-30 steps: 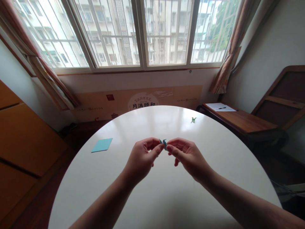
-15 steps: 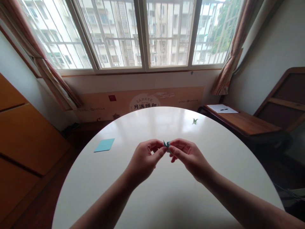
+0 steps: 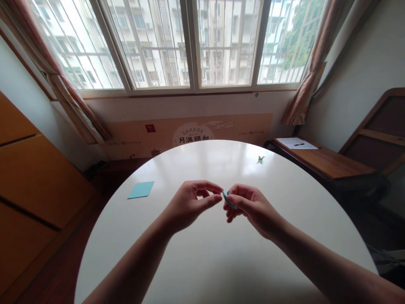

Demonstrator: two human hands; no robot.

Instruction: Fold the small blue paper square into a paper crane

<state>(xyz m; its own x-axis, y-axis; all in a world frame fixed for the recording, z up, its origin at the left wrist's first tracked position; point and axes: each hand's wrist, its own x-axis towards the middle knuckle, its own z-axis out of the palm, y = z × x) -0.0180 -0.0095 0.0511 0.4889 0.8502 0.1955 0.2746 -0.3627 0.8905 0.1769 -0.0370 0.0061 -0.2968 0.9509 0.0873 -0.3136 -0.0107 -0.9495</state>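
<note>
My right hand (image 3: 249, 204) pinches a small folded piece of teal paper (image 3: 229, 201) between thumb and fingers, above the middle of the white round table (image 3: 202, 261). A narrow, curved strip of the paper shows; the fingers hide the rest. Just left of it is my left hand (image 3: 194, 202), its index finger and thumb slightly apart at the paper's upper end. Whether those tips touch the paper is hard to tell. A flat light-blue paper square (image 3: 141, 190) lies on the table to the left. Toward the far right of the table sits a small green folded paper figure (image 3: 260, 159).
Beyond the table's right edge stands a low wooden table (image 3: 338, 158) with a white sheet (image 3: 289, 142) and a dark pen on it. A printed cardboard panel (image 3: 152, 139) is behind the table, under a barred window. Wooden cabinets (image 3: 28, 177) stand at left.
My left finger and thumb have loosened from the folded paper and parted. In my right hand the paper has turned, so its edge now slants down to the right. The view has shifted slightly.
</note>
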